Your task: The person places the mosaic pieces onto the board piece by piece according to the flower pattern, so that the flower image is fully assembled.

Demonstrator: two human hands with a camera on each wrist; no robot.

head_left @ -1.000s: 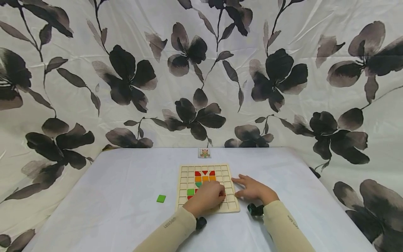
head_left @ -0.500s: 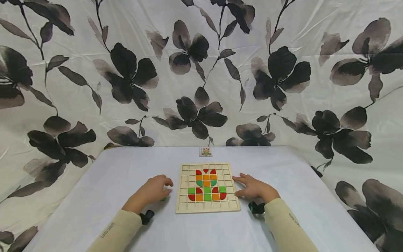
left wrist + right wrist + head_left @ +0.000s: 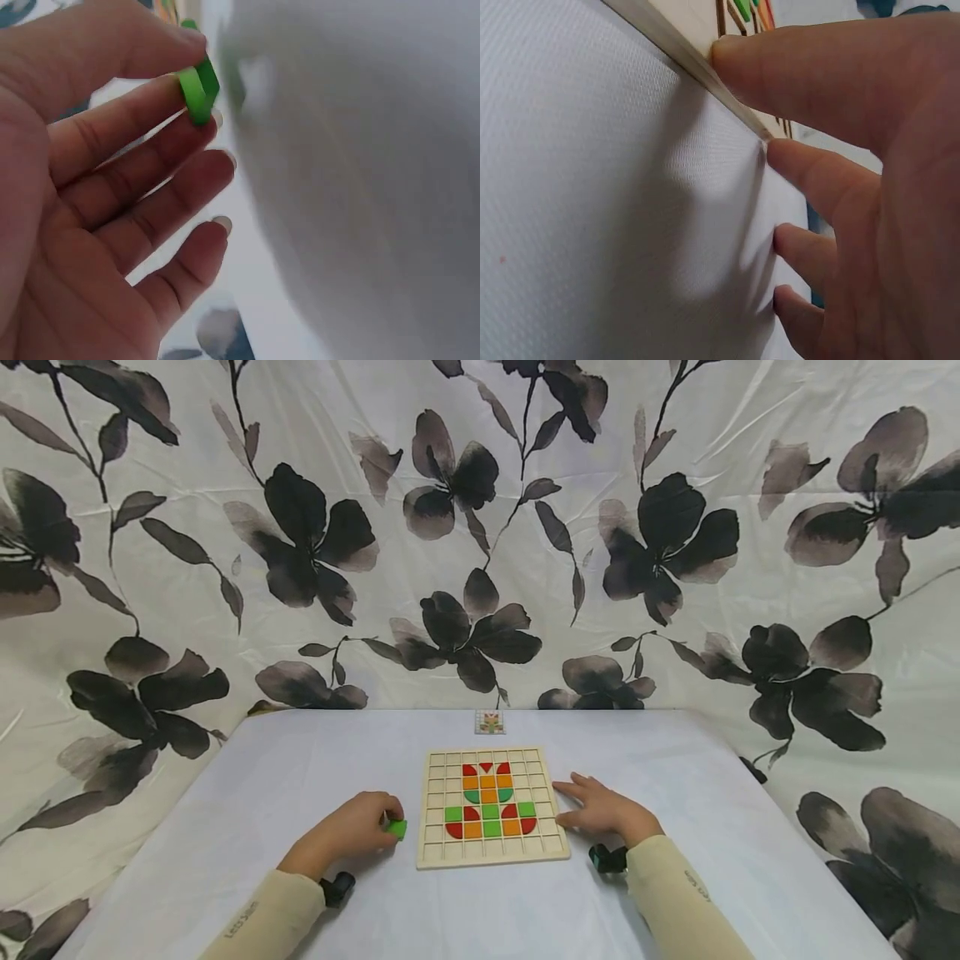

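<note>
My left hand (image 3: pixel 351 828) pinches a green square tile (image 3: pixel 397 829) between thumb and fingers, left of the wooden grid board. In the left wrist view the tile (image 3: pixel 201 94) stands on edge between the thumb and the fingers, just off the white cloth. Flat on the table, the grid board (image 3: pixel 438 852) carries red, orange and green pieces in its middle cells. My right hand (image 3: pixel 607 810) rests at the board's right edge with fingers spread. In the right wrist view its thumb touches the board's rim (image 3: pixel 697 64) and the other fingertips meet the cloth.
A small picture card (image 3: pixel 490 722) with a coloured grid pattern sits at the table's far edge, behind the board. White cloth covers the table (image 3: pixel 322 752). A white curtain with dark flowers (image 3: pixel 480 635) hangs behind and at the sides.
My left hand has left the board, gone left and pinched the green tile that lay on the table. The board has shifted slightly left in the last half second. My right hand stays at its edge.
</note>
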